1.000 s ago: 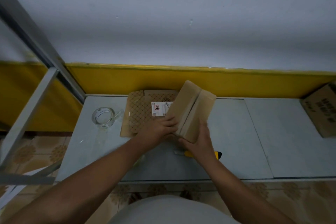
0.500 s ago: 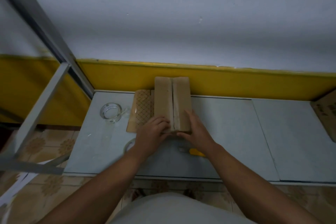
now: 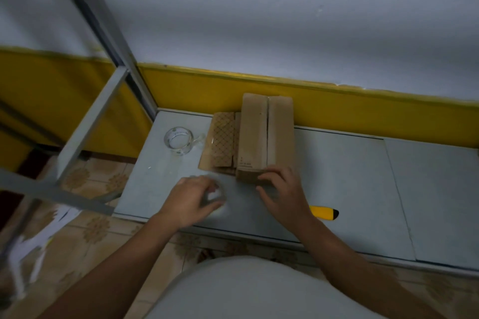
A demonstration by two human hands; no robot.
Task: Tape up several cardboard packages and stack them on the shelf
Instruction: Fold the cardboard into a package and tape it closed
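On the desk, the box is held at its near end by the right hand; tape is gripped by the left hand. If the box is let go, its untaped flaps may be popped open.

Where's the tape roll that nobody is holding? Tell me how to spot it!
Start at the pale grey table top below the yellow wall stripe and go to its far left corner, by the slanted metal post. A clear tape roll lies flat there, just left of the flattened cardboard with the criss-cross print. Unlike the second roll under the left hand, no hand is on it.
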